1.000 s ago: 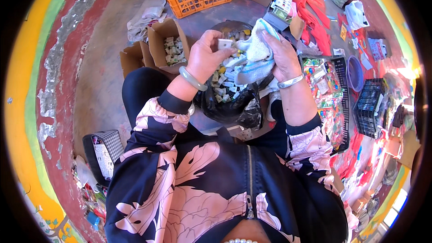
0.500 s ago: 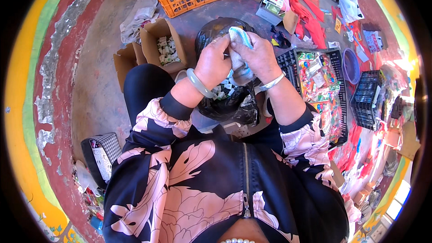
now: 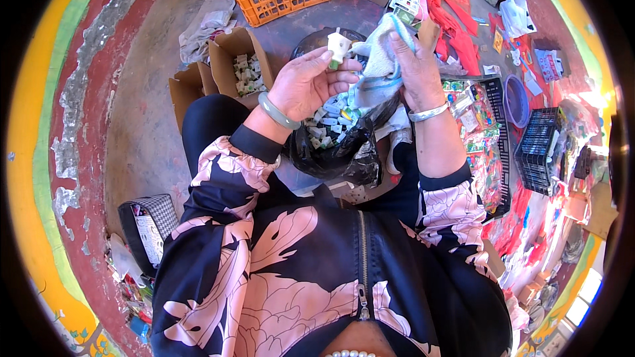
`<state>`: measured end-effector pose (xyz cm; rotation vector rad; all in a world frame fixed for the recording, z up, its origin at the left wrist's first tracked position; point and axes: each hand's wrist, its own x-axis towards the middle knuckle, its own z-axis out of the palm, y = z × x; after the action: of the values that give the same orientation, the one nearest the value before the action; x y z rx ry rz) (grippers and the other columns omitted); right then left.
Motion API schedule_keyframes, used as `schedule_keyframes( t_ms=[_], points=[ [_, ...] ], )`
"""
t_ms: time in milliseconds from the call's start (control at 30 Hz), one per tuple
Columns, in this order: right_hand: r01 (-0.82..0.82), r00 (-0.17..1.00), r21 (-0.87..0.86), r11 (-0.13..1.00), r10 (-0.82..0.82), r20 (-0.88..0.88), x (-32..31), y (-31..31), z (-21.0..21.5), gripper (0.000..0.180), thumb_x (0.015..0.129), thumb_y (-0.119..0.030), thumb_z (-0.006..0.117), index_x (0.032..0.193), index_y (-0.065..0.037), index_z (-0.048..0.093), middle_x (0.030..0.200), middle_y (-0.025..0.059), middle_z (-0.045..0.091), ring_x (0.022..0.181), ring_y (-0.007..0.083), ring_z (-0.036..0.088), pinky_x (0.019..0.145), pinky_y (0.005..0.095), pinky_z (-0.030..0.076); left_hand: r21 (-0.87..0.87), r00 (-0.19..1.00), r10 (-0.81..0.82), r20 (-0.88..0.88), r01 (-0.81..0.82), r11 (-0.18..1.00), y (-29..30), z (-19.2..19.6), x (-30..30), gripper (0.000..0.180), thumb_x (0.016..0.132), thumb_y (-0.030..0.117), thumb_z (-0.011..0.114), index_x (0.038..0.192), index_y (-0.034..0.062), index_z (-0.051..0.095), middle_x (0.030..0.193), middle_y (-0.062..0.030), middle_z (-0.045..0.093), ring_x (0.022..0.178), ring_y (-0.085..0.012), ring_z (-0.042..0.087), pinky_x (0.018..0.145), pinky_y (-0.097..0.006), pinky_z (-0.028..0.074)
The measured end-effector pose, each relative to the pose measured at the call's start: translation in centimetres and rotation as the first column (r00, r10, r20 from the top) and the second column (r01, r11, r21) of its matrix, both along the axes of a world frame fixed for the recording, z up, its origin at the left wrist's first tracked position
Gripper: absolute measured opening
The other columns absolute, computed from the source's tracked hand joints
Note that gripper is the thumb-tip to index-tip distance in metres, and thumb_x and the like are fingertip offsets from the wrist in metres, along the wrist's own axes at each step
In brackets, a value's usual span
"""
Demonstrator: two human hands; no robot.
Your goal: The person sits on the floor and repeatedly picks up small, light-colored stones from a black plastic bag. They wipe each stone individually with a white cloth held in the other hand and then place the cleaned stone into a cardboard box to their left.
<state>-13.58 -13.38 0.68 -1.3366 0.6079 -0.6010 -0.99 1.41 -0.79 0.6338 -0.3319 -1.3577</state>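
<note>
Above the black bag [image 3: 337, 152] of small parts, the left hand [image 3: 301, 86] pinches a small white plastic piece [image 3: 338, 47], apparently mid-wipe, while the right hand [image 3: 413, 66] grips a pale cloth [image 3: 380, 59] that must next meet it.

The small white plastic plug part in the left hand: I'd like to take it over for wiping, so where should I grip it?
Grip the small white plastic plug part by its blocky body, coming from above. The left hand pinches its lower end with the fingertips, so the upper body stands free.
</note>
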Motion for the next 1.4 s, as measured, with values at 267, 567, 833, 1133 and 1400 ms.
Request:
schedule_keyframes(
  t_ms=[267,567,833,1133,1400],
  points=[
    [-0.156,0.962,-0.278,0.948,0.082,-0.261,0.3,3.0,0.5,0.043,0.084,-0.038,0.056,0.108,-0.002,0.054,0.075,0.0110,0.062,0.069,0.0176,0.062,0.060,0.0278,0.048,-0.007,0.981,-0.147,0.124,0.149,0.989,-0.1,-0.8,-1.8,0.026,0.092,0.023,0.039,0.098,0.0008,0.052,0.083,-0.0083,0.056,0.073,-0.0160,0.051,0.069,-0.027,0.041],
    [-0.046,0.977,-0.438,0.898,-0.050,-0.206,1.0,0.9,-2.7,0.043,0.088,-0.038,0.046,0.106,0.000,0.054,0.084,0.0174,0.063,0.079,0.0265,0.062,0.071,0.0328,0.047,0.042,0.996,-0.090,0.023,0.089,0.995,0.7,-1.7,-0.7,0.025,0.087,0.022,0.048,0.096,-0.0003,0.054,0.077,-0.0089,0.056,0.068,-0.0163,0.049,0.062,-0.026,0.040],
    [-0.028,0.989,0.035,0.999,0.033,-0.143,-1.5,-1.9,-2.5,0.048,0.084,-0.035,0.056,0.112,0.003,0.049,0.099,0.0082,0.058,0.091,0.0146,0.053,0.080,0.0266,0.042,0.458,0.834,0.550,0.049,-0.508,0.729,3.2,-9.4,8.6,0.026,0.089,0.017,0.043,0.104,-0.0044,0.046,0.083,-0.0129,0.057,0.071,-0.0215,0.055,0.061,-0.029,0.046],
    [-0.053,0.969,0.242,0.969,-0.009,0.248,-6.1,-4.4,2.9,0.042,0.084,-0.037,0.054,0.108,-0.002,0.052,0.097,0.0078,0.059,0.086,0.0183,0.058,0.075,0.0323,0.048,0.636,0.571,0.797,0.195,-0.693,0.341,4.5,-17.5,13.5,0.038,0.090,0.017,0.038,0.120,-0.0043,0.029,0.097,-0.0239,0.054,0.074,-0.0305,0.058,0.057,-0.032,0.047],
    [-0.094,0.923,0.407,0.909,-0.074,0.378,-6.6,-6.0,-0.1,0.034,0.080,-0.036,0.051,0.090,-0.003,0.053,0.084,0.0120,0.058,0.074,0.0289,0.060,0.056,0.0382,0.049,0.643,0.906,0.297,0.300,-0.423,0.639,-0.6,-22.0,7.6,0.017,0.083,0.014,0.052,0.092,0.0007,0.055,0.077,-0.0109,0.061,0.062,-0.0183,0.058,0.050,-0.026,0.045]
  ],
)
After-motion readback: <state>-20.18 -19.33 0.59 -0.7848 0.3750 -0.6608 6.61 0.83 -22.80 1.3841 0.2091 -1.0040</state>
